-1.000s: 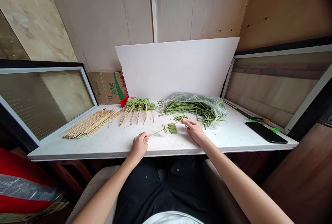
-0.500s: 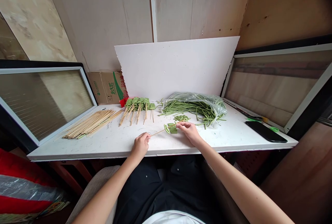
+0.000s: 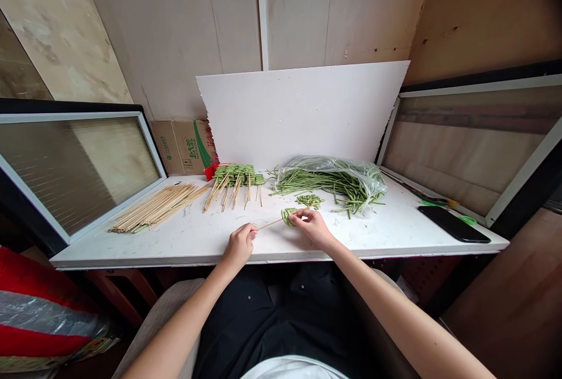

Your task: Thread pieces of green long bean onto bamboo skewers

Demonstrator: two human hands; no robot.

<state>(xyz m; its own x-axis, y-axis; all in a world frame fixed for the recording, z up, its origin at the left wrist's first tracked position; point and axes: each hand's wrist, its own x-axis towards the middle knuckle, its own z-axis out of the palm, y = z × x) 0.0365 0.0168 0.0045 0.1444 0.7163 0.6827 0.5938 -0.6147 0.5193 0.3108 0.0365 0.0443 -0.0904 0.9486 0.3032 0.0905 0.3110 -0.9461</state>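
Pinched in my left hand (image 3: 240, 245) is the bare end of a bamboo skewer (image 3: 270, 224), which slants up to the right just above the table. Cut green bean pieces (image 3: 287, 215) are threaded side by side on its far end. My right hand (image 3: 312, 226) is closed around these pieces, its fingers covering part of them. Just beyond it lies a small heap of short cut bean pieces (image 3: 309, 200). Long green beans (image 3: 325, 183) spill from a clear plastic bag (image 3: 351, 166) behind that. Finished bean skewers (image 3: 237, 173) are stacked at the back, sticks toward me.
A pile of bare bamboo skewers (image 3: 158, 206) lies at the left of the white table (image 3: 184, 248). At the right is a black phone (image 3: 453, 224) beside a green ring (image 3: 468, 220). A cardboard box (image 3: 180, 147) and a white board (image 3: 302, 115) stand behind. Framed panels flank both sides.
My right hand has slid left along the skewer and now covers more of the bean pieces. My left hand keeps its hold on the bare end. The view has shifted slightly.
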